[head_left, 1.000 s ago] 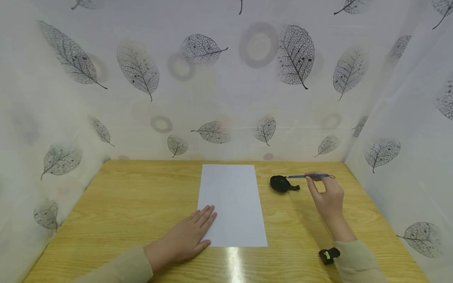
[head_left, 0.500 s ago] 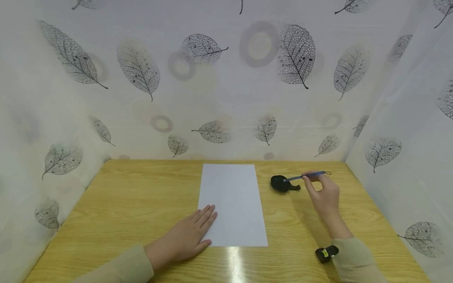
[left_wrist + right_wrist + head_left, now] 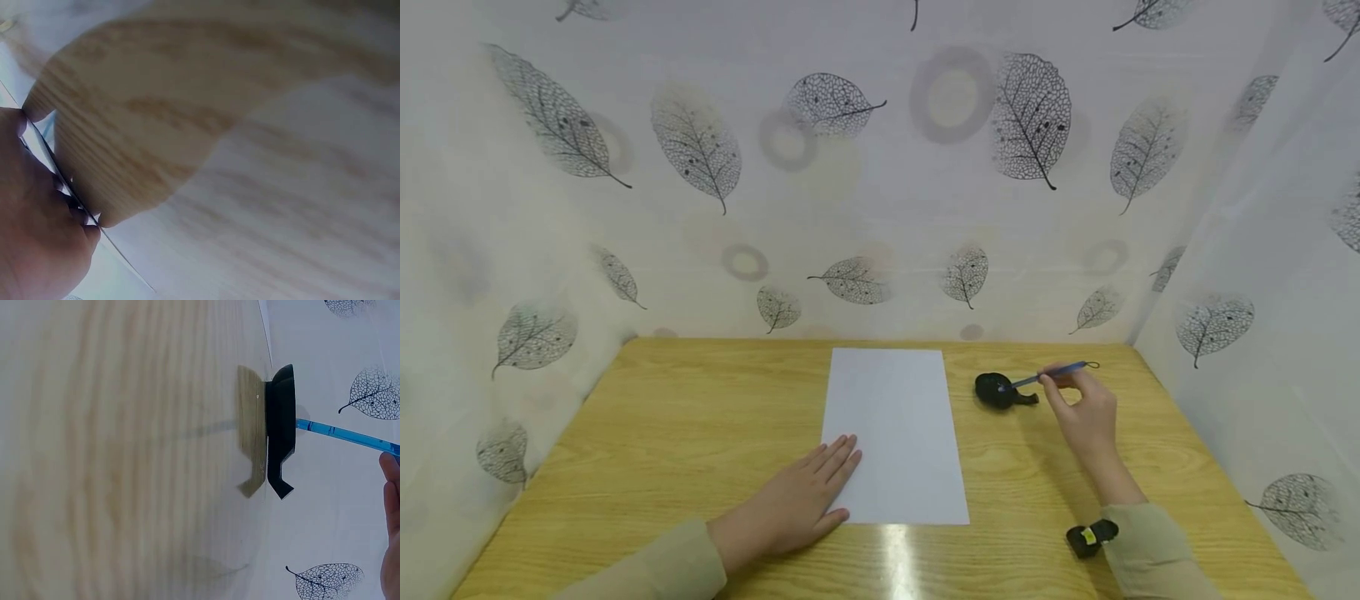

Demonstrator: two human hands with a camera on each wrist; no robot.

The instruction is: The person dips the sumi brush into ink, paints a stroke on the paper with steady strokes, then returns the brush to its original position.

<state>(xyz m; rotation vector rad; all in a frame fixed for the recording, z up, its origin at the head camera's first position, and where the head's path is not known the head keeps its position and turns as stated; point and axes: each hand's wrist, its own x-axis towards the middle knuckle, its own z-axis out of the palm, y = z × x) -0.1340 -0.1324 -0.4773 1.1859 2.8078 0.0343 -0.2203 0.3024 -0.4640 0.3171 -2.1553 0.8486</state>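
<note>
Pinching the blue brush [image 3: 1027, 382] in my right hand [image 3: 1086, 412], I have its tip inside the black dish [image 3: 988, 390], right of the white paper [image 3: 895, 417]. My left hand [image 3: 801, 502] lies flat across the paper's left edge, fingers straight. No strokes show yet.

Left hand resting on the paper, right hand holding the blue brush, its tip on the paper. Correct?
One slip: the tip of the brush is at the black dish, not on the paper; see the head view. The left hand does rest on the paper and the right hand does hold the brush.
</note>
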